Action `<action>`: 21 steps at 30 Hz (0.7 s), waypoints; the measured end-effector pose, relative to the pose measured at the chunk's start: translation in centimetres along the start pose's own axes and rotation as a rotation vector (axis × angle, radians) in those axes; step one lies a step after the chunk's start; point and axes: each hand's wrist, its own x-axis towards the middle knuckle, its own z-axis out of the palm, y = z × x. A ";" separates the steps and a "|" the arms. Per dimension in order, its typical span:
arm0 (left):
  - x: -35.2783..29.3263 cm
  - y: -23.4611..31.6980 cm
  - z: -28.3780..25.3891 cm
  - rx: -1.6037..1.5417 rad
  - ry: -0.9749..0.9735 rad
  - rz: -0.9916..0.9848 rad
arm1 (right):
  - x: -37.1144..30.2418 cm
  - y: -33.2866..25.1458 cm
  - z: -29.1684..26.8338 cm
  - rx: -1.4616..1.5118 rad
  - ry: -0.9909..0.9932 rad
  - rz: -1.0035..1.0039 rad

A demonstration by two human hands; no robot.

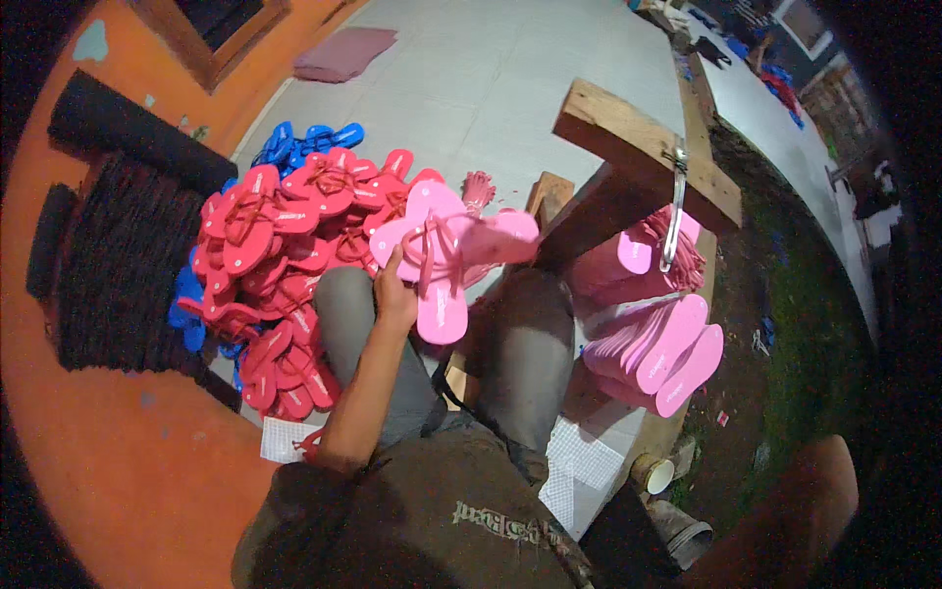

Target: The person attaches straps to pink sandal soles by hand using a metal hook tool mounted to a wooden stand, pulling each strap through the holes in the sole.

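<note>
My left hand is closed on a few light pink flip-flops, held crossed over one another above my lap. Their darker pink straps show on top, and the thumb lies on the near edge. A bare part of my right arm is at the lower right; its hand does not show. Left of the held pair is a big heap of red-pink flip-flops, with blue flip-flops behind it. To the right, pink soles stand in a leaning row. Beyond them lie more soles and a bundle of pink straps.
A wooden stand with a metal tool hanging on it rises ahead of my right knee. Black ribbed sheets lean by the orange wall. A folded pink cloth lies on the tiled floor. Cups stand at the lower right.
</note>
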 end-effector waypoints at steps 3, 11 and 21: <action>2.1 1.1 1.6 -0.029 0.104 0.031 | 0.5 0.7 -0.3 -0.015 -0.010 -0.011; 5.0 3.4 2.9 -0.261 0.103 -0.061 | 0.3 2.6 0.2 0.010 -0.032 -0.003; 18.2 6.5 2.9 -0.323 0.206 0.194 | 1.1 3.9 0.3 -0.008 -0.024 0.033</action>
